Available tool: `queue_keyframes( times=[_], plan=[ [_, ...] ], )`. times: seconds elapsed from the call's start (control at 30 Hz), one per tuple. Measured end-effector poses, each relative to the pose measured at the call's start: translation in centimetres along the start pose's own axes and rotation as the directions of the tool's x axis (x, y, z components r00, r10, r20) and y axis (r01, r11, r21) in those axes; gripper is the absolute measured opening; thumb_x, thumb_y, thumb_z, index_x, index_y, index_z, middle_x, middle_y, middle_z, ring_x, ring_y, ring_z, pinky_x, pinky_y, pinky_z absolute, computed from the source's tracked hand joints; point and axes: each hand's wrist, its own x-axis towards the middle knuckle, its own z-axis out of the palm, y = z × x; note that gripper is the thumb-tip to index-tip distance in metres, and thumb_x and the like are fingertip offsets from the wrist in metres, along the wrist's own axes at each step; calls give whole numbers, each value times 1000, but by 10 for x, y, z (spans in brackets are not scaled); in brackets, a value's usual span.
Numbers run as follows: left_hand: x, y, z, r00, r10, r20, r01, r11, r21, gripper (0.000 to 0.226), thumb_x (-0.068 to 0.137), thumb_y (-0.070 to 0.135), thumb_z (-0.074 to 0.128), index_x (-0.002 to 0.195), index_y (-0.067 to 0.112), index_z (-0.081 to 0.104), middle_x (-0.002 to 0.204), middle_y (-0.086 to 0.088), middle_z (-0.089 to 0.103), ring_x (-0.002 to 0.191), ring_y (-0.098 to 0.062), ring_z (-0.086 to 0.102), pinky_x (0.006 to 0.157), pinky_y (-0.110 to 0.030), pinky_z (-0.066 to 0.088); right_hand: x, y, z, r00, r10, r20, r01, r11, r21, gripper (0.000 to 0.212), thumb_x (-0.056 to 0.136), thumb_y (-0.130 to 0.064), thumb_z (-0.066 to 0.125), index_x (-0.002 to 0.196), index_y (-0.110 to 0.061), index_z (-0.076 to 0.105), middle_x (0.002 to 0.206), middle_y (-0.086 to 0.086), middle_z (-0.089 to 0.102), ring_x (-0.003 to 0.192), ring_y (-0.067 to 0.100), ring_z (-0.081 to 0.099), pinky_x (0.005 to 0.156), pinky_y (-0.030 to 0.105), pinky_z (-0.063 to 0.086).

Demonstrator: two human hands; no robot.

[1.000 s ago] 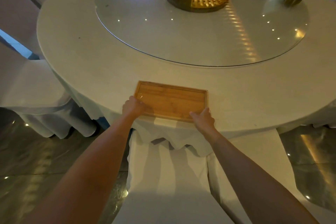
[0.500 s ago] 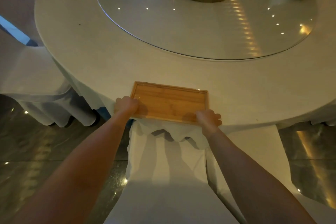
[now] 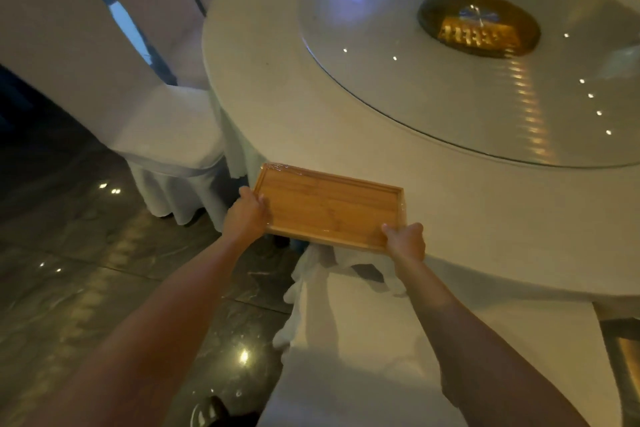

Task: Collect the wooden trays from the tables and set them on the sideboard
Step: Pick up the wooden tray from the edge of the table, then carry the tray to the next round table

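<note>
A rectangular wooden tray [image 3: 329, 206] with a raised rim, wrapped in clear film, hangs over the near edge of the round white-clothed table [image 3: 467, 204]. My left hand [image 3: 246, 215] grips its near left corner, thumb on top. My right hand [image 3: 405, 241] grips its near right corner. The tray is tilted a little and its left part juts past the table's edge. No sideboard is in view.
A glass turntable [image 3: 450, 87] with a dark round centrepiece [image 3: 479, 24] covers the table's middle. White-covered chairs stand at the left [image 3: 114, 90], behind it [image 3: 162, 0], and right below my arms [image 3: 363, 340]. Glossy dark floor [image 3: 86, 270] lies to the left.
Both hands closed on the tray's near corners and drew it left and off the table's edge. My view swung left, so the table now sits to the right.
</note>
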Motion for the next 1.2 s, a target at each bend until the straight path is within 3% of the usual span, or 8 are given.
queue_keyframes(
  times=[0.07,0.17,0.3,0.47,0.7,0.93,1.07,1.2],
  plan=[
    [7,-25,-31,1000,-14,-28,14,1000,-22,22,99,30,26,99,9,33,96,-15,55,82,-30,55,66,-35,40,-23,-17,24,996,-94,-1,94,995,16,47,90,-28,56,122,0,38,126,22,53,112,37,54,79,37,41],
    [17,-71,-88,996,-19,-84,14,998,-61,36,98,31,28,113,-1,39,112,-27,58,103,-42,56,81,-43,43,-66,-48,69,977,-212,0,211,975,74,46,89,-31,56,120,-2,40,123,19,55,108,35,56,77,36,41],
    [25,-138,-178,981,-33,-191,17,996,-82,37,98,32,32,113,-1,38,106,-27,60,90,-36,58,71,-37,43,-134,-98,139,932,-360,44,352,927,129,50,89,-33,55,127,-3,42,126,17,56,111,32,55,83,35,43],
    [26,-220,-300,944,-116,-309,89,991,-100,39,96,36,31,118,4,36,110,-24,60,97,-38,60,85,-49,51,-219,-168,230,831,-543,120,523,837,163,46,90,-32,53,125,-2,48,121,18,59,108,32,57,86,38,46],
    [44,-311,-416,863,-247,-440,198,968,-154,38,97,36,31,120,6,37,113,-20,59,98,-35,60,80,-45,49,-291,-256,344,666,-714,218,692,700,177,37,92,-31,50,115,-2,55,102,13,60,88,26,56,73,30,38],
    [114,-393,-486,790,-305,-531,274,952,-139,38,97,36,29,115,4,38,113,-23,61,98,-38,59,75,-41,44,-312,-340,470,569,-750,337,721,652,235,34,93,-35,48,107,-5,55,95,12,58,82,24,57,77,42,52],
    [181,-439,-529,747,-347,-568,311,936,-163,39,97,35,29,113,1,38,110,-24,62,94,-40,59,72,-40,43,-316,-404,555,532,-756,382,704,645,296,39,91,-37,51,118,-8,51,101,5,54,88,23,56,83,43,52],
    [259,-470,-595,726,-378,-575,336,924,-183,38,97,34,27,114,2,38,105,-22,62,81,-33,56,66,-37,39,-320,-488,633,493,-765,413,711,629,316,37,91,-36,52,112,-6,54,102,13,60,87,24,57,80,41,52]
  ],
)
